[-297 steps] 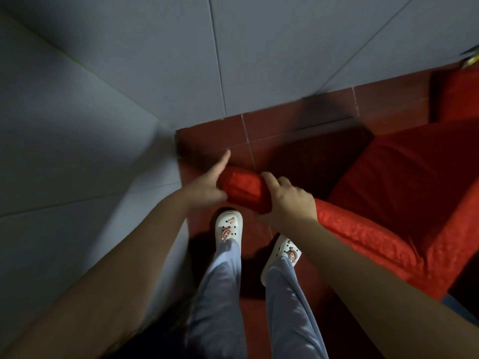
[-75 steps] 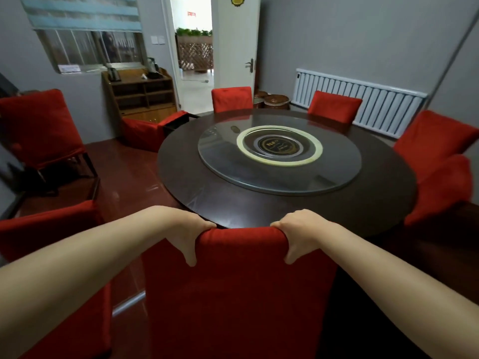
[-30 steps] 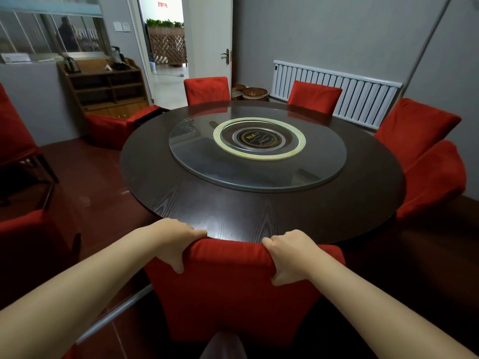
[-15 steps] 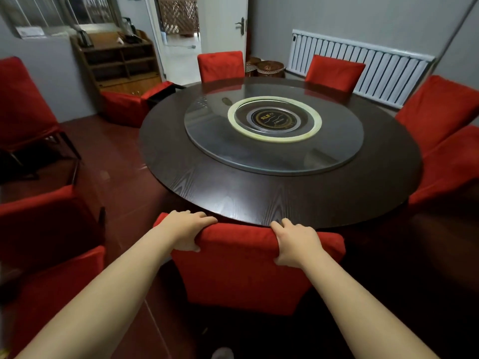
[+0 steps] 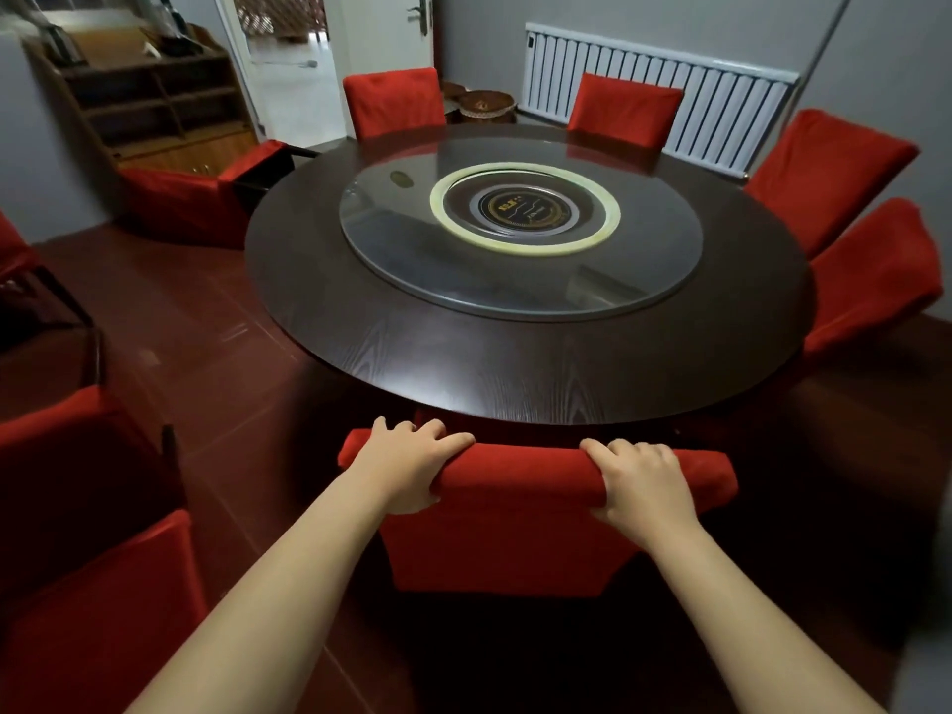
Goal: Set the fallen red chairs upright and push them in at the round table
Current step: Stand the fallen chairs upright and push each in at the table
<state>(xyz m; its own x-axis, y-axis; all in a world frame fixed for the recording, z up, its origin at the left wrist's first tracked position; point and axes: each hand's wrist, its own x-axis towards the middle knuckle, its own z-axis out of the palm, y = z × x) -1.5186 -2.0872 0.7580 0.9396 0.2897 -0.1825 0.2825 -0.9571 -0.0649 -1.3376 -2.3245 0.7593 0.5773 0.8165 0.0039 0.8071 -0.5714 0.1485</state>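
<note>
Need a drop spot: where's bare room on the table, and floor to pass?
Bare: on the round table, the wood band between edge and glass turntable. Open floor left of the table, up to the fallen chair. Crowded: the right side, two red chairs close together; near edge, left hand and right hand grip a chair back.

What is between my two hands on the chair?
Between the left hand and right hand, only the bare red top of the chair; the head view shows it.

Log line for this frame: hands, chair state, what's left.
left hand grips backrest top | right hand grips backrest top | red chair upright at round table edge | tipped red chair near wooden cabinet
</note>
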